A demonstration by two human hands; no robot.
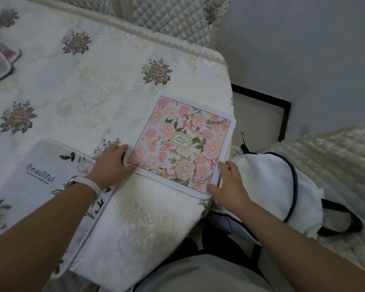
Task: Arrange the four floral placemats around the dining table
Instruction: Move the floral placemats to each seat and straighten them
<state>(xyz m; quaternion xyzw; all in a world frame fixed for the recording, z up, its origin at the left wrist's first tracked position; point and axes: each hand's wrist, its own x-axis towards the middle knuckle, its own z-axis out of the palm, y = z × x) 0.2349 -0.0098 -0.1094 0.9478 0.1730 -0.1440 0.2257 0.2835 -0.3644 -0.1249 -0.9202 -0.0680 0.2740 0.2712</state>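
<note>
A square pink floral placemat (182,144) with a white border lies flat near the table's right corner. My left hand (112,163) pinches its near-left corner, thumb on top. My right hand (226,184) grips its near-right edge at the table's rim. A white placemat printed "Beautiful" with green leaves (34,175) lies to the left, partly under my left forearm. Two more placemats (0,60) overlap at the far left edge, mostly cut off.
The table carries a cream embroidered cloth (89,85) with brown flower motifs. A quilted chair back (173,15) stands beyond the far edge. On a padded seat at right lies a white bag with dark straps (282,194).
</note>
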